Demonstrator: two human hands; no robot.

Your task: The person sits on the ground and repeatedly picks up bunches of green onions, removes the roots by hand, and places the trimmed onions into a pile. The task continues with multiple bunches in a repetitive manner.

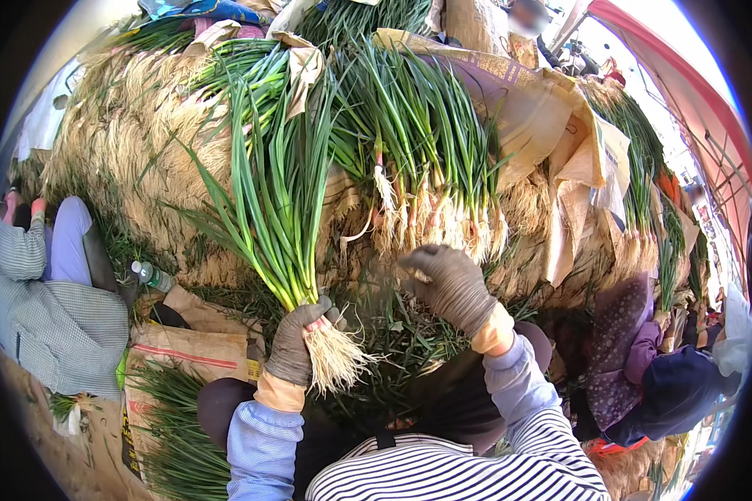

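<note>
My left hand (297, 341), in a grey-brown glove, is closed around the lower stems of a bunch of green garlic (282, 219). Its long leaves fan upward, and the pale roots (338, 357) hang out beside my fist. In a matching glove, my right hand (448, 285) is raised to the right of the bunch, slightly blurred. The fingers are curved and apart from the thumb, with nothing plainly held. Just beyond it, a row of loose green garlic plants (426, 144) lies on the heap, roots towards me.
A large heap of rooted bundles (131, 144) stretches across the front, partly under woven sacks (532, 119). Cut leaves litter the ground (395, 332). A plastic bottle (152, 275) lies at left near a seated person (69, 325). Another person (670, 388) sits close at right.
</note>
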